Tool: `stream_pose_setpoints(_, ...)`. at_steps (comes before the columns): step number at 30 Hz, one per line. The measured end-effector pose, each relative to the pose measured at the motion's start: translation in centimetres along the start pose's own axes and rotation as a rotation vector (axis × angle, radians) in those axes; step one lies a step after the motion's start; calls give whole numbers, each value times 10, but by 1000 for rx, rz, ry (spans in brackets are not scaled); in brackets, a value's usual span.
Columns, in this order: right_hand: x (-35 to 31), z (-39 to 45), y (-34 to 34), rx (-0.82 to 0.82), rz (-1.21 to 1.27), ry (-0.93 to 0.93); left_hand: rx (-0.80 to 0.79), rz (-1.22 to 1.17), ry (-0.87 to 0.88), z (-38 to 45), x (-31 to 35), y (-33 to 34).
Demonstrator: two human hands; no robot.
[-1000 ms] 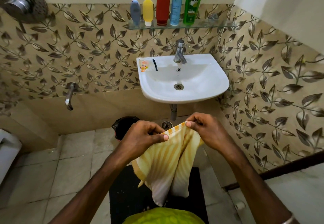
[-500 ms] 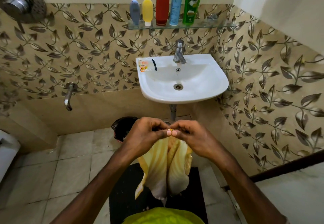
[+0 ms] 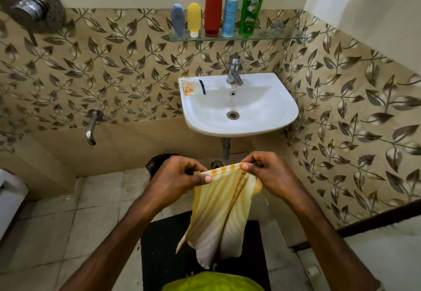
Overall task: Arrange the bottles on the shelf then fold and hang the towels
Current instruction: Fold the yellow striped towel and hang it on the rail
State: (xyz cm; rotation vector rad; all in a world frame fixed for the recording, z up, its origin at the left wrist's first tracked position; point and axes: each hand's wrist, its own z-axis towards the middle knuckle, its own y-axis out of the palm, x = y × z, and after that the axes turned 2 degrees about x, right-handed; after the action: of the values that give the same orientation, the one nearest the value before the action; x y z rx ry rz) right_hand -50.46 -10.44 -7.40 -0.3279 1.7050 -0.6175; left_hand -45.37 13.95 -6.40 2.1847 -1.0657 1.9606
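A yellow and white striped towel [image 3: 218, 213] hangs folded in front of me, below the sink. My left hand [image 3: 180, 176] pinches its top edge at the left corner, and my right hand [image 3: 268, 172] pinches the right corner. The top edge is stretched between them. On the glass shelf [image 3: 273, 35] above the sink stand several bottles in a row: a small blue-grey one [image 3: 178, 18], a small yellow one [image 3: 194, 18], a tall red one [image 3: 213, 5], a light blue pump bottle [image 3: 231, 10] and a green one [image 3: 252, 3].
A white sink [image 3: 239, 108] with a chrome tap [image 3: 234, 70] is fixed to the leaf-patterned wall. A shower head [image 3: 29, 3] hangs at upper left and a wall spout [image 3: 92, 126] lower down. A black mat [image 3: 164, 256] lies on the tiled floor.
My hands came together at the middle, then drew apart again, and the towel now hangs narrower with its top edge stretched between them.
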Motion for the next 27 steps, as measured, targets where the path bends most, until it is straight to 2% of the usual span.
stream_pose_setpoints(4, 1, -2, -1, 28, 119, 12, 71, -86, 13, -4, 1, 2)
stream_pose_setpoints(7, 2, -4, -4, 10, 313, 34, 142, -194, 15, -5, 5, 3)
stream_pose_setpoints(9, 0, -9, -7, -78, 443, 59, 156, -291, -3, -4, 10, 5)
stream_pose_setpoints(13, -4, -20, -8, -274, 527, -23, 137, -396, -9, -3, 17, 10)
stream_pose_setpoints(15, -8, -22, -3, -206, 492, -70, 132, -435, -17, -2, 19, 13)
stream_pose_setpoints(17, -11, -23, 3, -70, 340, -142, 126, -443, -12, -1, 21, 16)
stream_pose_setpoints(20, -15, -25, 8, 34, 175, -271, 91, -473, -3, -1, 25, 19)
stream_pose_setpoints(23, -17, -24, 10, 33, 86, -399, 77, -484, 16, -4, 28, 22)
stream_pose_setpoints(27, -21, -22, 15, -33, 186, -343, 126, -466, 116, -7, 31, 22)
